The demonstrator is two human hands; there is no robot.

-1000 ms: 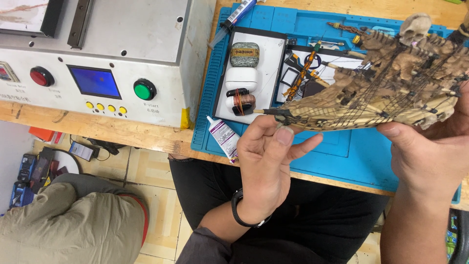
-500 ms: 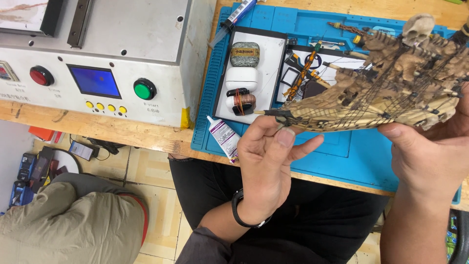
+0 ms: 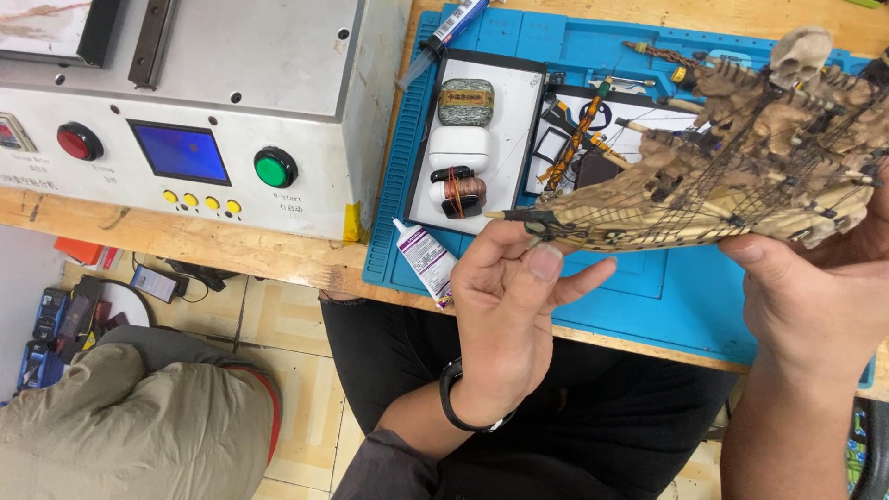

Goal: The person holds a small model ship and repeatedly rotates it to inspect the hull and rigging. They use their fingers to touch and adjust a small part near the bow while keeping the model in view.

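Observation:
A tan model ship (image 3: 741, 176) with dark rigging threads and a small skull at its top is held above the blue work mat (image 3: 639, 306). My right hand (image 3: 815, 296) grips its hull from below at the right. My left hand (image 3: 509, 315), with a black band on the wrist, has thumb and forefinger pinched at the ship's pointed bow tip, the other fingers spread. A small glue tube (image 3: 424, 259) lies on the mat's near left edge beside that hand.
A white tray (image 3: 519, 102) holds thread spools and a white case. A grey machine (image 3: 185, 111) with red and green buttons and a blue screen stands left on the wooden bench. Tools lie at the mat's far side. Another person's knee is lower left.
The ship has tilted and shifted very slightly; both hands stay where they were.

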